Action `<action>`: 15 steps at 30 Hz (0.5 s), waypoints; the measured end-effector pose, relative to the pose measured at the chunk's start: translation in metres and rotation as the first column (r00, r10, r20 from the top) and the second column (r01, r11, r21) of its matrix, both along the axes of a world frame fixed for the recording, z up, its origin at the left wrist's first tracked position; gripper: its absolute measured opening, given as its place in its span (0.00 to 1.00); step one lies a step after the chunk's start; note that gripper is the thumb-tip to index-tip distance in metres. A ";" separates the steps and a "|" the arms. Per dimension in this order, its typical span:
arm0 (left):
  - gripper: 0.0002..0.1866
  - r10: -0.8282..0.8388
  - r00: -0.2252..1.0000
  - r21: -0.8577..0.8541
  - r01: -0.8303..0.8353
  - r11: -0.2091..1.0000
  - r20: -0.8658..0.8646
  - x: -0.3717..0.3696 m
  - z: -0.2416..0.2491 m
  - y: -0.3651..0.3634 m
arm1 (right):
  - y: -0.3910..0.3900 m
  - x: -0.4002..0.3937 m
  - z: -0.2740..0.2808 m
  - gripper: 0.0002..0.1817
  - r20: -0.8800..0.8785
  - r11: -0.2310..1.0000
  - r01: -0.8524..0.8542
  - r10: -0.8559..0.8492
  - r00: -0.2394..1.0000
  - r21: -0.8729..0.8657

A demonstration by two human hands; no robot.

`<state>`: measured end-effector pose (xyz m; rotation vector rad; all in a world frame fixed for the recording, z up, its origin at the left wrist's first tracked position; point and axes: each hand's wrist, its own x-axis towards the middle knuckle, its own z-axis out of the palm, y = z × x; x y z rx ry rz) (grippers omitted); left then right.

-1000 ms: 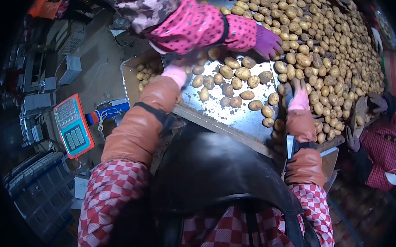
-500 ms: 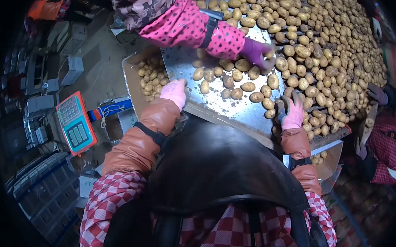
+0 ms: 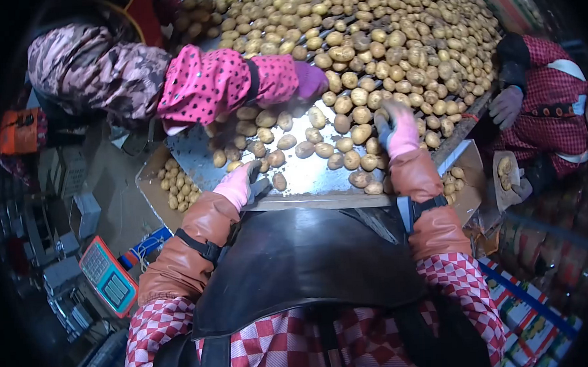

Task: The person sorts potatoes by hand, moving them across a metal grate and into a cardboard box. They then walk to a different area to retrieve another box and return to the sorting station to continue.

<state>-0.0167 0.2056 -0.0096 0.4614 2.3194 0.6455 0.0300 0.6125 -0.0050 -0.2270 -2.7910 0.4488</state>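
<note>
My left hand, in a pink glove with a grey palm, is at the near left of the metal tray. Its fingers are apart, beside a few loose potatoes. My right hand, gloved the same way, reaches over the tray's right side where the potato pile begins. Its fingers are spread and slightly bent over potatoes, and I see none lifted in it. Several potatoes lie scattered on the tray between my hands.
A co-worker's purple-gloved hand reaches in from the left. Cardboard boxes with potatoes stand left and right. Another person's gloved hand is at the far right. A scale stands at lower left.
The view has turned. My left hand has moved from the tray's left edge onto the tray by the potatoes. My right hand reaches farther forward. The co-worker's purple glove has shifted toward the pile.
</note>
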 end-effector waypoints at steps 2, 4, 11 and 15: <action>0.22 -0.056 0.995 0.022 0.054 0.998 0.079 -0.007 -0.006 0.000 | 0.011 -0.001 -0.007 0.32 0.146 0.952 0.289 -0.302 0.942 0.101; 0.20 -0.099 0.995 0.027 0.099 0.995 -0.018 -0.014 0.012 0.009 | -0.009 0.002 -0.041 0.35 0.370 0.983 0.148 -0.100 0.923 -0.104; 0.30 -0.185 0.753 0.124 0.334 0.934 -0.631 -0.048 -0.001 0.088 | -0.031 0.064 -0.004 0.28 0.376 0.982 0.153 -0.100 0.921 -0.114; 0.36 -0.205 0.900 -0.060 0.197 0.979 -0.384 -0.055 0.001 0.121 | 0.004 0.023 0.017 0.15 0.226 0.911 0.259 -0.192 0.955 -0.320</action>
